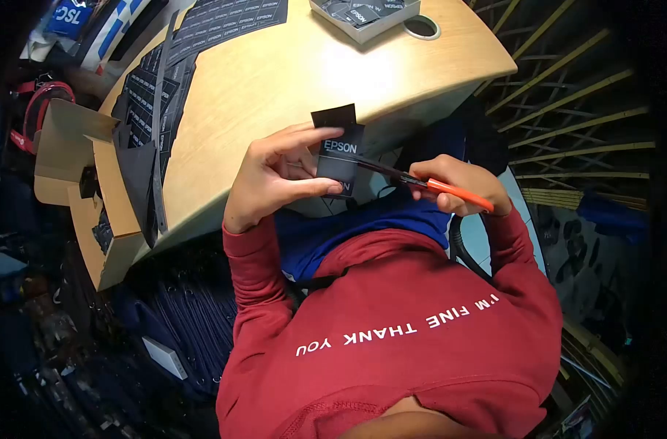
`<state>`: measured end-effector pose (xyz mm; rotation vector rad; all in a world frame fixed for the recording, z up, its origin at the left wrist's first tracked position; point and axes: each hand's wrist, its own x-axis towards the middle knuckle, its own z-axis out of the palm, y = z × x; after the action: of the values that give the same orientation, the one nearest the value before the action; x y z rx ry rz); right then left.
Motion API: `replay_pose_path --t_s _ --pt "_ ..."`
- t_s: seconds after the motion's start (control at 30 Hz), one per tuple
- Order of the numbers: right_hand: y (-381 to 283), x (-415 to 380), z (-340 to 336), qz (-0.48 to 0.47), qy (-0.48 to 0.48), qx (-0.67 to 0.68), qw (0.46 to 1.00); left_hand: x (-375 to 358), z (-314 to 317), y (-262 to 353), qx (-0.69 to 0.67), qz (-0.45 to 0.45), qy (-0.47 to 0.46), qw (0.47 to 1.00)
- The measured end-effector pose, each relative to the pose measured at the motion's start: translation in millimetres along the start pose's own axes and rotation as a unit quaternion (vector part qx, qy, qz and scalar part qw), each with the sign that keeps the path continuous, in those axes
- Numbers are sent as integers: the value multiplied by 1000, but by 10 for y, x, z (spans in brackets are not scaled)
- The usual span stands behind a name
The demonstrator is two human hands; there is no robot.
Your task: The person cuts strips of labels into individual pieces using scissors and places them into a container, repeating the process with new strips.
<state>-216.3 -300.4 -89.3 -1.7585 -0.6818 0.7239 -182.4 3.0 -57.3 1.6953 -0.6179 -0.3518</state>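
Note:
My left hand (286,170) pinches a black strip printed EPSON (341,162) between thumb and fingers, held up in front of the table edge. A second black piece (335,115) stands out above the index finger. In my right hand (461,184) are orange-handled scissors (450,193), the fingers wrapped round the handles. Their dark blades reach left to the strip, crossing it just below the upper EPSON print. Part of a second print shows near my left thumb.
Printed black sheets (227,25) lie on the wooden table (253,88), beside a long metal ruler (160,110). A white tray (366,31) holds cut EPSON pieces, with a tape roll (422,28) beside it. An open cardboard box (106,212) stands at the left edge; a folding metal gate (575,110) is at right.

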Motion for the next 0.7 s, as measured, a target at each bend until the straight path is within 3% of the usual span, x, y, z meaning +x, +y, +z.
replay_pose_path --t_s 0.07,0.5,0.7 --pt "-17 32 13 -10 -5 -3 1000 -21 -5 22 -34 -57 -28 997" --pt "68 76 -1 -27 -35 -7 999 14 1 -35 -51 -28 -50 997" --pt "121 84 -2 10 -35 2 999 21 29 -3 -58 -46 -46 996"
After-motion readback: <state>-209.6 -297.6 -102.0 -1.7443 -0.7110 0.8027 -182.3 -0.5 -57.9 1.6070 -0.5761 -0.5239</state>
